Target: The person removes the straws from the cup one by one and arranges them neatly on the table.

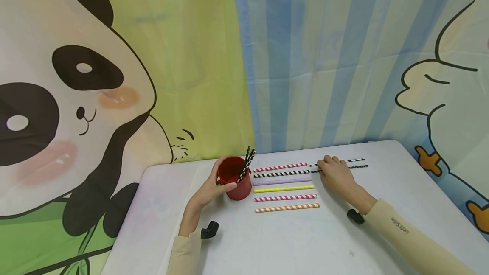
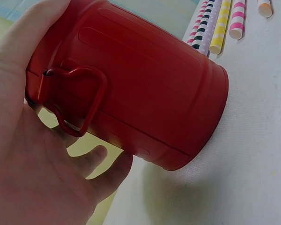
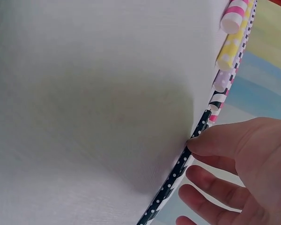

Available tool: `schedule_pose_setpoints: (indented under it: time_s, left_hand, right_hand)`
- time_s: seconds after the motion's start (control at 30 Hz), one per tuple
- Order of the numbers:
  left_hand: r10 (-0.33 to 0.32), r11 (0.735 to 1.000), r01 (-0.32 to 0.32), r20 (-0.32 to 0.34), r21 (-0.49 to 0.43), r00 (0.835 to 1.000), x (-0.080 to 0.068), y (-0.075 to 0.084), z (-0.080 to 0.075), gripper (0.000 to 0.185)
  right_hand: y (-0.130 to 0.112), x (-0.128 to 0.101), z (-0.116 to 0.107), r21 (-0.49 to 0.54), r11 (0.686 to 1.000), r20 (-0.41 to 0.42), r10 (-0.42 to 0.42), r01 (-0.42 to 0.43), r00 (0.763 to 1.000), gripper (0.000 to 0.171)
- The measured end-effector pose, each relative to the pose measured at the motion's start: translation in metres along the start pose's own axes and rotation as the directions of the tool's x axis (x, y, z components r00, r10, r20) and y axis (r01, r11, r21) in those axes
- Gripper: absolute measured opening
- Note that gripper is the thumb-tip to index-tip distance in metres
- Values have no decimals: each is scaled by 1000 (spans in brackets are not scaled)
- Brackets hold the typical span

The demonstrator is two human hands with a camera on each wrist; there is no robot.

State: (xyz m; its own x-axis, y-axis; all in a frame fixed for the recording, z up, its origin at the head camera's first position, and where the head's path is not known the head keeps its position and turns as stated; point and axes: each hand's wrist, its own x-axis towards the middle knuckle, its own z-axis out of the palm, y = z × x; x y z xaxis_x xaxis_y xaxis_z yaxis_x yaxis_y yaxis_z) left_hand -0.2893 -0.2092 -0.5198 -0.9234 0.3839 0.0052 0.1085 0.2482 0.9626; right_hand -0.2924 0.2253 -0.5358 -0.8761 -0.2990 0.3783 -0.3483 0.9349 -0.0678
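My left hand [image 1: 208, 190] grips a red metal pail [image 1: 241, 191] round its rim, the thumb on the near side. In the left wrist view, a small wire handle [image 2: 96, 108] shows on the pail's side. Several black-and-white patterned paper straws [image 1: 246, 165] lean inside it. At the right, my right hand [image 1: 338, 178] pinches a black straw with white dots [image 3: 166, 183] between thumb and index finger, low over the table. Its other fingers are loosely bent. A black-and-white striped straw [image 1: 357, 160] lies just behind the dotted one, partly hidden by the hand.
Between the hands lies a column of straws: red striped [image 1: 280, 167], black striped [image 1: 282, 174], lilac [image 1: 282, 181], yellow [image 1: 284, 189], pink striped [image 1: 285, 197] and orange striped [image 1: 287, 208]. The white table [image 1: 290, 245] ends at printed curtains [image 1: 305, 54] behind.
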Motion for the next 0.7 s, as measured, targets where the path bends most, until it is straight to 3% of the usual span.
schedule_pose_setpoints:
  time_s: [0.7]
  left_hand:
    - [-1,1000,1,-1,-1,1000,0,-1,0,94]
  right_hand:
    - [-19,-2,-10,57,998,-31,-16,18,999,22]
